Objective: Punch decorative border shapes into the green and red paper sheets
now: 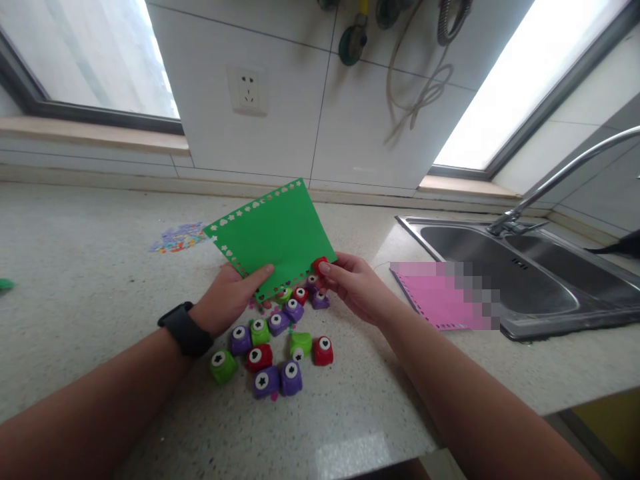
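I'm pinching green rect. card (274, 233) w/ L hand (234, 295), red boxy plastic punch (317, 262) w/ R hand (354, 283), nr card's R corner

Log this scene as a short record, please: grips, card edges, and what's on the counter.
Left grip: holds green card
Right grip: pinches red punch at card's near right corner
Card edges: shapes cut along three, right one plain
Loose punches: red, green, purple, on counter
Pink card: near sink, partly pixelated
Paper bits: left of green card
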### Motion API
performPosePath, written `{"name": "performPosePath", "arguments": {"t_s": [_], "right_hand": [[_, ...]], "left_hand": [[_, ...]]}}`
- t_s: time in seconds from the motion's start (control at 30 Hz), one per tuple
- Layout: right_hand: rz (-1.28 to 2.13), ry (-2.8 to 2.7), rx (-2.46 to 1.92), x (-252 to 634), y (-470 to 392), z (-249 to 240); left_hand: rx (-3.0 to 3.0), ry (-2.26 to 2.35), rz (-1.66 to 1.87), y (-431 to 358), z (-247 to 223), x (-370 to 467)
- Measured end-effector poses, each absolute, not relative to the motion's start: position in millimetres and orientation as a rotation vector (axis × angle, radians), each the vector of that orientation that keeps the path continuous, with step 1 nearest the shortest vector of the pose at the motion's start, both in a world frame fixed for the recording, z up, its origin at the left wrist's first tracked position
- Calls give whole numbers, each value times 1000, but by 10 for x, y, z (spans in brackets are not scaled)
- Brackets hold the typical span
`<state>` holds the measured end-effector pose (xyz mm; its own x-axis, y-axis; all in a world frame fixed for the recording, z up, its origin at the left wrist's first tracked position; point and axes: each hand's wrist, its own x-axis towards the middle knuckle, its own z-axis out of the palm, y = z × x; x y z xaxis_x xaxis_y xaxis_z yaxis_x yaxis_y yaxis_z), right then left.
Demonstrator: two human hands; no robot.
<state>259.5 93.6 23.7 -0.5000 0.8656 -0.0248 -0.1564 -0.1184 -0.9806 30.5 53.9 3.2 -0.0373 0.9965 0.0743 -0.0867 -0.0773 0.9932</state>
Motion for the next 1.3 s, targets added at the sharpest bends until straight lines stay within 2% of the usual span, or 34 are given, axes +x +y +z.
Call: {"name": "performPosePath", "arguments": {"t_s": [0.23,0.47,1.3], "right_hand": [[1728,-1377,-850,2586,927,233],[1777,-1322,-831,2580,919,255],[1754,-1378,-877,2535,910,277]], "left_hand": [[1172,1143,1428,536,45,331],[1408,1170,1380,539,59,301],[1537,1151,1277,544,33,286]]}}
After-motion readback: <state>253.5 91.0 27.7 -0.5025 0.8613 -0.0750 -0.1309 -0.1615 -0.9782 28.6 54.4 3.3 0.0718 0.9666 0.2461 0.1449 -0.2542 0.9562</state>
